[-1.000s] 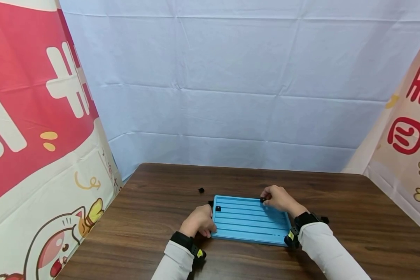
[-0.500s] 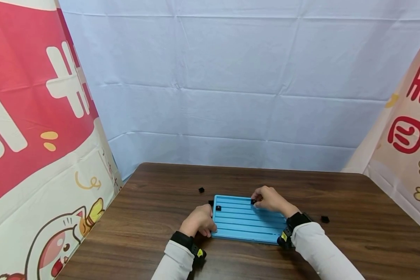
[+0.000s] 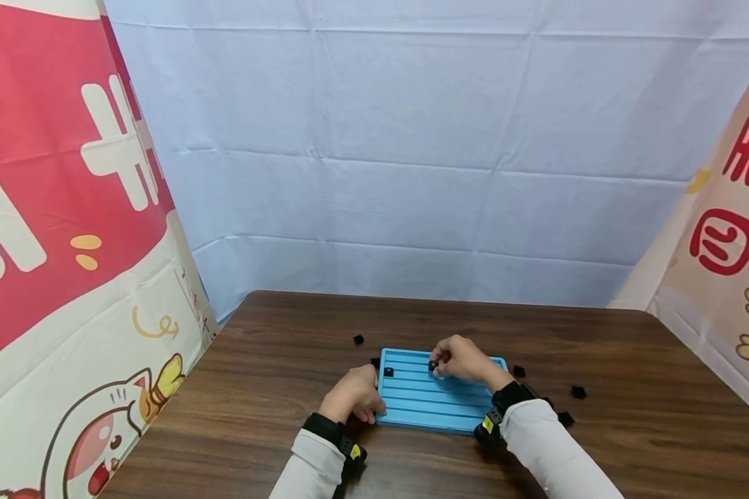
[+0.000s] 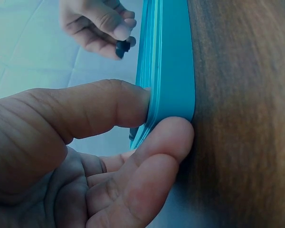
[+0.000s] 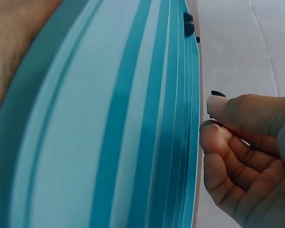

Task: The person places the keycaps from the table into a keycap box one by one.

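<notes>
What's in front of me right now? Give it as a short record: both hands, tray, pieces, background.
Left grip: pinching the tray at its near left corner
Right grip: pinching a black piece at the tray's far part; contact with the tray unclear
Tray: blue, ridged, on the table
Placed piece: black, on the tray, near its left edge
Loose pieces: black, on the table; at least two left of the tray, three right
Background: pale blue cloth
</notes>
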`<act>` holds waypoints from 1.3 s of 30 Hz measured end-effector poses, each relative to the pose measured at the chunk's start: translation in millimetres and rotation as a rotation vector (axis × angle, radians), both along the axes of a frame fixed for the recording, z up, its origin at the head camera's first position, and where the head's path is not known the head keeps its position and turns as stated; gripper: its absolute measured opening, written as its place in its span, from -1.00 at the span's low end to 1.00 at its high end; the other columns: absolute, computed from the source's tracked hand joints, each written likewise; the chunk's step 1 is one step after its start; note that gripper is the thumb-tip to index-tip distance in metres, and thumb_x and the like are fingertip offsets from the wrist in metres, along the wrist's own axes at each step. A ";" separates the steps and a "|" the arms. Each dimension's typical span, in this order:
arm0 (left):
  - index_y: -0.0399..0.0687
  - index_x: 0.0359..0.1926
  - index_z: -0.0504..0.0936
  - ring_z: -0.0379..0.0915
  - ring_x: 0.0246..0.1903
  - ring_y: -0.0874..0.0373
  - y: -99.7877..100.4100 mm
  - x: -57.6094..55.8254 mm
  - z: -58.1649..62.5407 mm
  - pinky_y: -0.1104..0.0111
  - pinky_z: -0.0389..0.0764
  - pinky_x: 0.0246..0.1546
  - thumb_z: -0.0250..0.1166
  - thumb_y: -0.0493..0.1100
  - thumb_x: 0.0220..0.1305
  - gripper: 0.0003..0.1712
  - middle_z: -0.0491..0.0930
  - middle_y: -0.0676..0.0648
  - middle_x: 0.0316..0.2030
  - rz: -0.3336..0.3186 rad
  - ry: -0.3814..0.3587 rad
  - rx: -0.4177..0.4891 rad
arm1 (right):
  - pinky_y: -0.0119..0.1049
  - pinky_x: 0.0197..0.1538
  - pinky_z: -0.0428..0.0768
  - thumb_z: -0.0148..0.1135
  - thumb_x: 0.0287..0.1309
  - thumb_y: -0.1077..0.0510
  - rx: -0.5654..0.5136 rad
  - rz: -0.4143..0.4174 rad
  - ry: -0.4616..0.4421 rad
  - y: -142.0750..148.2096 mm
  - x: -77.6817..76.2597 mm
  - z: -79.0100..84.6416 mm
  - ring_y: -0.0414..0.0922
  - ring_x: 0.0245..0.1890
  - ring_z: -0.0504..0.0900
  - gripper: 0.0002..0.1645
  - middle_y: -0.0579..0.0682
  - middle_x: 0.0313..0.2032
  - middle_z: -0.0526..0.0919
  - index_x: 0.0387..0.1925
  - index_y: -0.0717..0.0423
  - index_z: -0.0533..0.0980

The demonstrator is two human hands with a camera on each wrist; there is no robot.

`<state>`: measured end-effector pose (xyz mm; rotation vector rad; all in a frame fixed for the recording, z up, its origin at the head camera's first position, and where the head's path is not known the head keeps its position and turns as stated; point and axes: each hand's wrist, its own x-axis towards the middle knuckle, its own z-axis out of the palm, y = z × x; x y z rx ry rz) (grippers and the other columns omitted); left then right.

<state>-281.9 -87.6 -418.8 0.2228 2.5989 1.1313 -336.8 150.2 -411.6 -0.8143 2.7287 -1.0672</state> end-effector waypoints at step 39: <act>-0.25 -0.41 0.32 0.50 -0.74 0.06 0.4 -4.7 0.7 0.31 0.54 -0.72 0.38 -0.46 -0.06 -0.65 0.51 -0.24 -0.64 0.007 -0.056 -0.003 | -0.27 -0.47 0.52 0.34 -0.05 0.40 -0.120 -0.244 -0.144 -55.1 4.0 -16.0 -0.14 -0.56 0.53 -0.83 -0.03 -0.48 0.57 -0.34 0.21 0.63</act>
